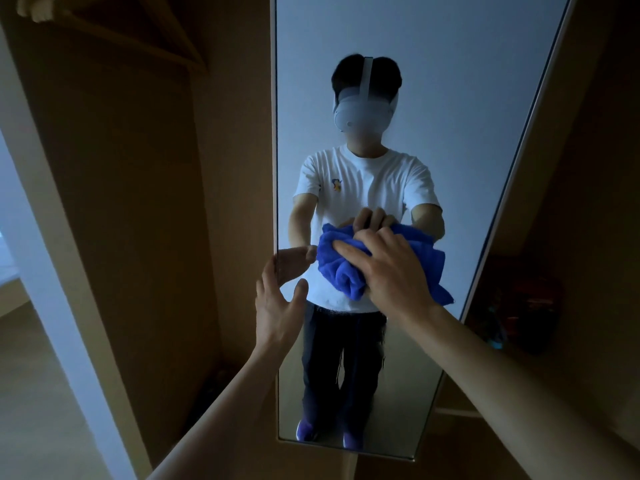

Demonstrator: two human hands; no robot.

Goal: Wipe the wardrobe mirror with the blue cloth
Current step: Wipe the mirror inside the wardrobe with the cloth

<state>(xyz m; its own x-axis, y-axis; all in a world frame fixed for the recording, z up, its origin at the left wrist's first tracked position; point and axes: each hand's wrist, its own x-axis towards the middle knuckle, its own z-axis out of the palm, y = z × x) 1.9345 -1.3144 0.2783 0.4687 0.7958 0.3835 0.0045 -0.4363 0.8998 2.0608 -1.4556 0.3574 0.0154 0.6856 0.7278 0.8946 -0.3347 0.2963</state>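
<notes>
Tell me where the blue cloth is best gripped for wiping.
Its bunched middle, from the front, palm toward the mirror, as the right hand does: the blue cloth is wadded against the glass, so only that face is free.

wooden hanger (145,45) upper left, pale door frame (79,341) below, dark clutter (512,317) far right
</notes>
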